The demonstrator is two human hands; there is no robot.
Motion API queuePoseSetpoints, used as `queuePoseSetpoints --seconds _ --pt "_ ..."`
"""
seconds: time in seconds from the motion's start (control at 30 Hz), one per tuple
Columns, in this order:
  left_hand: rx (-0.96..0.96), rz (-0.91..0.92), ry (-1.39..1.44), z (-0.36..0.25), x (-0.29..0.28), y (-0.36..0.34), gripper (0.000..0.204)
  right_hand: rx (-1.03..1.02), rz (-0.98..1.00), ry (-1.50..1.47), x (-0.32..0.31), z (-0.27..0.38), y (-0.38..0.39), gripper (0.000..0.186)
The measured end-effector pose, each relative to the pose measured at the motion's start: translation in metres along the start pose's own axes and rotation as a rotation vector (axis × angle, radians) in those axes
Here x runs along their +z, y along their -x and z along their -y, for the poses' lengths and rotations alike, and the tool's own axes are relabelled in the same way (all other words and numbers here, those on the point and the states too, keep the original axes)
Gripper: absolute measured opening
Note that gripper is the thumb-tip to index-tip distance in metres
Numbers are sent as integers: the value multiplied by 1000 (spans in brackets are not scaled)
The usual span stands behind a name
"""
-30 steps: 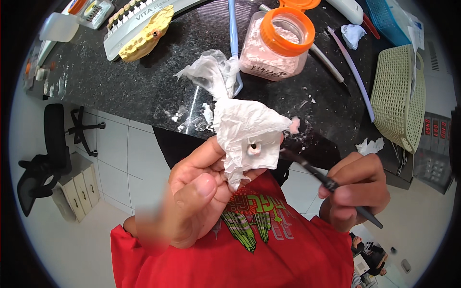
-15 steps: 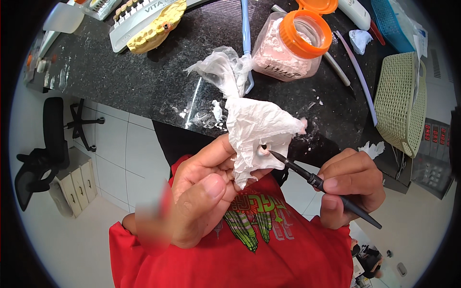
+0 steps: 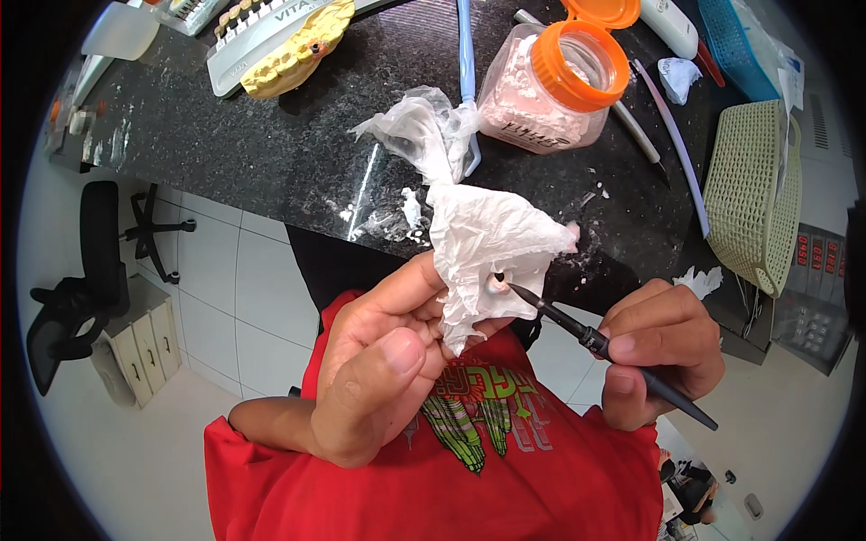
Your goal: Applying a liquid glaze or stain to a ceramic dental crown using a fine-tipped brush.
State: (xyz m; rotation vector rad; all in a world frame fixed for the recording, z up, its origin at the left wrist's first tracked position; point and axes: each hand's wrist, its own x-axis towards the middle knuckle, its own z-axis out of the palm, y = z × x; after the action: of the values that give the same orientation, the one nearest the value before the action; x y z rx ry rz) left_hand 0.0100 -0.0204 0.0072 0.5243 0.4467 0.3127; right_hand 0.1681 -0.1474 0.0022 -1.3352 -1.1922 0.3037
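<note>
My left hand (image 3: 379, 370) is closed round the back of a crumpled white tissue (image 3: 483, 234), on which a small pale, pinkish tooth-like piece (image 3: 496, 285) with a dark hollow rests. In my right hand (image 3: 658, 352) is a black thin-tipped brush (image 3: 577, 330), pinched in my fingers, its tip at or very near the small piece; whether it touches I cannot tell. Beyond them on the dark speckled counter (image 3: 253, 149) lie a crumpled translucent wrap (image 3: 410, 131) and an open orange-lidded jar of pink powder (image 3: 550, 99).
A yellow dental cast (image 3: 293, 59), a shade guide (image 3: 225, 68), a blue handled tool (image 3: 467, 54), slim tools (image 3: 672, 135), a blue basket (image 3: 740, 50) and a pale green basket (image 3: 744, 194) are on the counter. A black chair (image 3: 95, 261) and small drawers (image 3: 149, 356) stand at left.
My right hand has brought the brush tip up to the small piece. The tissue in my left hand appears slightly further right in the picture, as does the counter.
</note>
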Motion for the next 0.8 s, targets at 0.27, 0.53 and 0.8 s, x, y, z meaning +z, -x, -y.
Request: queuePoseSetpoints --seconds 0.27,0.53,0.8 --pt "-8 -14 14 1 -1 0 75 -21 21 28 0 -1 0 19" --pt "6 2 36 4 -3 0 75 -15 11 30 0 0 0 20" --pt "17 5 42 5 -4 1 74 -25 10 12 -1 -1 0 21"
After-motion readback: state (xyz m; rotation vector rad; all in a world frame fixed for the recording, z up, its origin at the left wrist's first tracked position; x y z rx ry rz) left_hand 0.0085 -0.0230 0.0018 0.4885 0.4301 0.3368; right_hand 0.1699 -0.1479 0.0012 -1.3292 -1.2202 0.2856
